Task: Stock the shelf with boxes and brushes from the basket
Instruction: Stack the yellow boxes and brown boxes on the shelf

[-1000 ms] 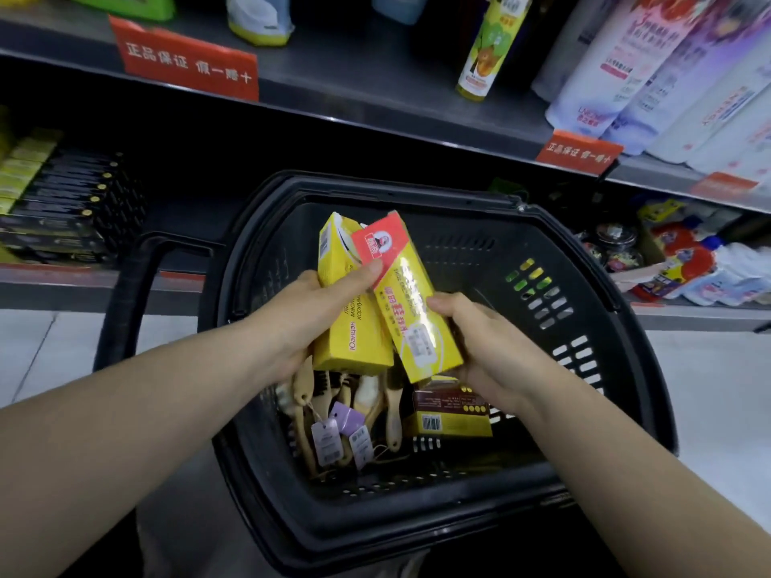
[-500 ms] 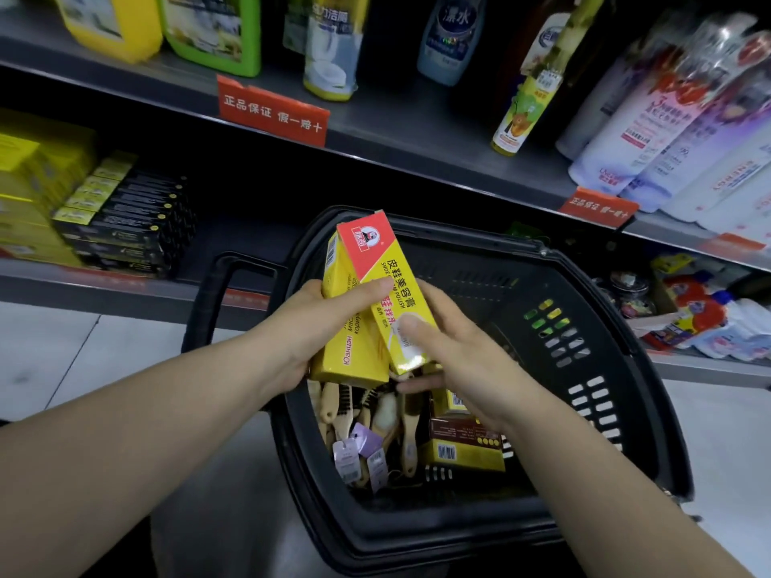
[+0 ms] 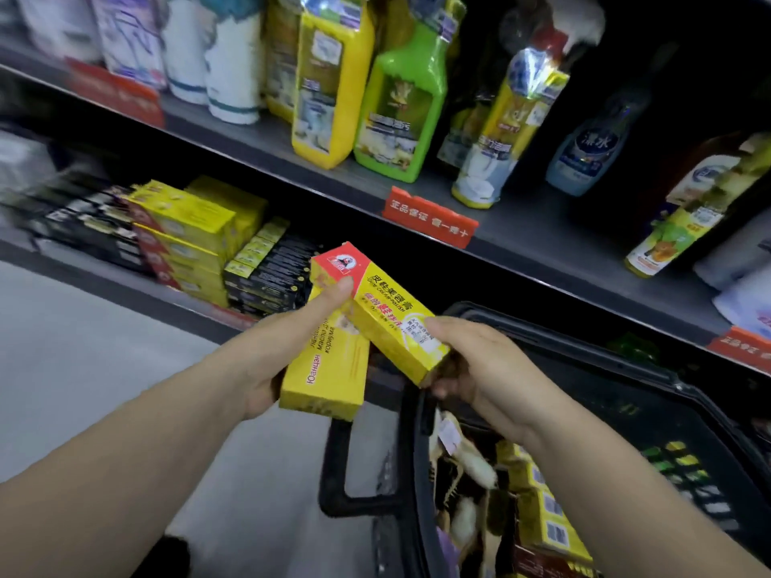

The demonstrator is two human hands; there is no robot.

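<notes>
Two yellow boxes are held together above the floor, left of the black basket. My left hand grips the lower yellow box, its thumb pressing on the upper, red-topped yellow box. My right hand holds the near end of that red-topped box. In the basket lie wooden brushes with tags and more yellow boxes. The lower shelf carries stacked yellow boxes and black boxes.
An upper shelf holds cleaning bottles, among them a yellow one and a green one, with red price tags on its edge. Grey floor lies at the left. The basket's handle sticks out toward me.
Both hands have lifted the two yellow boxes out of the basket and carried them left toward the lower shelf. The view has swung left and up.
</notes>
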